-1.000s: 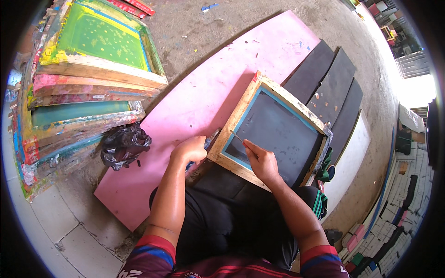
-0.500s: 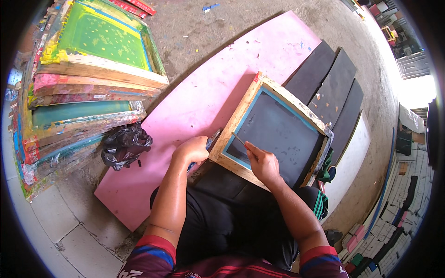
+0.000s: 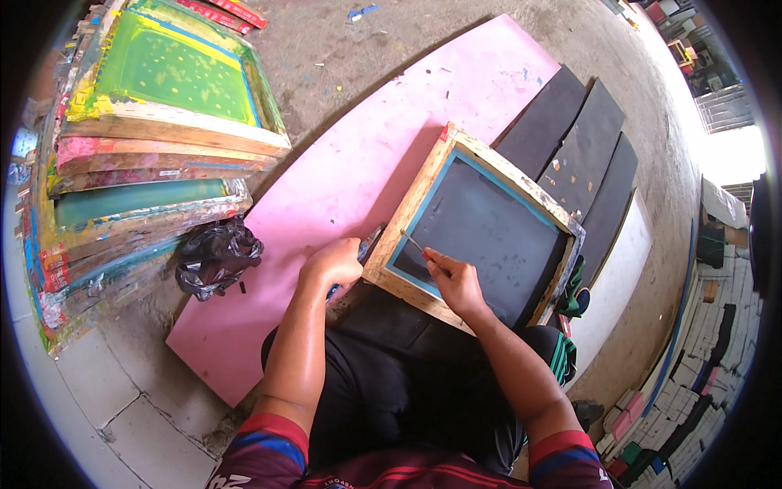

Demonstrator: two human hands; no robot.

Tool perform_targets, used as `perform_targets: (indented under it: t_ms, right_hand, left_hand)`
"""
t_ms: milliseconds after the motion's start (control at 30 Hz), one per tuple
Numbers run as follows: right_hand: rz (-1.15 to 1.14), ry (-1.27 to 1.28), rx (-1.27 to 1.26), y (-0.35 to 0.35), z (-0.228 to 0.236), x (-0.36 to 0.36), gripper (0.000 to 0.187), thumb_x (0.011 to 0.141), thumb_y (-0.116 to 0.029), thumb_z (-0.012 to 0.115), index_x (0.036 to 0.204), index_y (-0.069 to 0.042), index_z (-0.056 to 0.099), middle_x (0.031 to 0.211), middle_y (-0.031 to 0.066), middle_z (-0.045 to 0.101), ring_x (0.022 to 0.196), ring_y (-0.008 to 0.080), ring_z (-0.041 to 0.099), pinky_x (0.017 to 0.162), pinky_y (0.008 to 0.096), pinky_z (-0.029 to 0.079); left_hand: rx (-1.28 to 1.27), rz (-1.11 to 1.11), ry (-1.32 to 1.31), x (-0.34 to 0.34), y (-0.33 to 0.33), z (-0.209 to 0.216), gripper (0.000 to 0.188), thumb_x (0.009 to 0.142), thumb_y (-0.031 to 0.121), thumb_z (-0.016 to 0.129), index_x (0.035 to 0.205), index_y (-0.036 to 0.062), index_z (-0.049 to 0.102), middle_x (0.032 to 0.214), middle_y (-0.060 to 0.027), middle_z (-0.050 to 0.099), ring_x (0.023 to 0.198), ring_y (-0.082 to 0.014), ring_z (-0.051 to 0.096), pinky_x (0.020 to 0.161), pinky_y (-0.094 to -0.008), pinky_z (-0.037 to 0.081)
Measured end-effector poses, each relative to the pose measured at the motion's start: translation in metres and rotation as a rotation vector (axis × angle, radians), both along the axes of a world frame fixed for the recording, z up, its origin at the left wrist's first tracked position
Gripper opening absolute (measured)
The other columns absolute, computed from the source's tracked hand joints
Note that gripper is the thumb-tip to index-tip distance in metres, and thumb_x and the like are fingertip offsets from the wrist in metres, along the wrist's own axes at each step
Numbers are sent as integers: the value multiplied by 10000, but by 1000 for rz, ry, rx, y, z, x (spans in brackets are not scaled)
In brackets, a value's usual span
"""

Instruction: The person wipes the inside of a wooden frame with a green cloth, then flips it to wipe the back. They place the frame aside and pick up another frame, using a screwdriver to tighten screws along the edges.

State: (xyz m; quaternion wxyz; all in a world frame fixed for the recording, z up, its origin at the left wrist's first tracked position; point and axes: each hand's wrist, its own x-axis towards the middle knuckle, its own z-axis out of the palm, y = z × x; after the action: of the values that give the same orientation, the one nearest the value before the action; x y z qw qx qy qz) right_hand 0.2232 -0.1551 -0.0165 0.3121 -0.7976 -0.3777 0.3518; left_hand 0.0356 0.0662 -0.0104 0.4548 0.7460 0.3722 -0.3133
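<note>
A wooden screen-printing frame (image 3: 399, 289) rests tilted across my lap and the dark boards, its dark grey mesh (image 3: 489, 220) edged in light blue. My right hand (image 3: 458, 285) pinches a thin metal rod-like tool (image 3: 415, 242) with a bit of red at the fingers. The tool's tip is at the frame's left rail. My left hand (image 3: 336, 265) is closed beside that rail, around a dark tool with blue parts (image 3: 332, 292). Most of this tool is hidden by the hand, and its kind cannot be made out.
Under the frame lie a pink board (image 3: 342, 171) and several dark boards (image 3: 582, 151). Paint-stained screen frames (image 3: 175, 130) are stacked at the left, near a crumpled black plastic bag (image 3: 218, 257). A white board (image 3: 619, 261) lies at the right.
The tip of the thin tool has shifted slightly left and up on the rail, along with my right hand. My left hand keeps its hold, and the whole view has shifted slightly.
</note>
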Motion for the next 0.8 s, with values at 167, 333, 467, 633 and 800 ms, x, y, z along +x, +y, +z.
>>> perform_targets:
  t_ms: [167,333,467,633,800]
  right_hand:
    - [-55,73,47,-1,2,-3,383,1087,-234,696,1416,-41,730,1235,218,801,1065,292,812,931,411,610]
    - [-80,140,30,-4,-8,4,363,1094,-223,699,1414,-58,747,975,82,784,781,165,695,726,340,567]
    - [-193,379,-39,4,1,5,359,1104,-226,693,1400,-33,759,792,-12,593,637,51,473,578,243,408]
    - [-325,677,-246,18,39,19,348,1101,-226,686,1377,-32,772,768,-26,580,639,77,473,594,268,426]
    - [-119,-100,-112,22,50,22,317,1058,-301,712,1343,-193,800,1149,148,824,1056,319,802,952,434,599]
  left_hand:
    - [9,-29,-18,2,1,12,366,788,-13,589,1139,-53,685,919,-258,786,851,-333,810,762,-487,605]
    - [-42,11,3,1,3,8,347,810,7,590,1140,-55,678,892,-241,781,825,-311,805,759,-468,602]
    - [-42,-8,-47,0,4,12,333,825,15,583,1136,-62,671,890,-237,780,815,-308,802,745,-459,600]
    - [-75,45,-14,-1,5,13,359,816,14,597,1161,-59,661,911,-238,783,816,-307,803,761,-461,600]
    - [-5,61,-14,2,3,25,326,746,-7,553,1023,-72,711,923,-289,780,934,-423,789,843,-530,599]
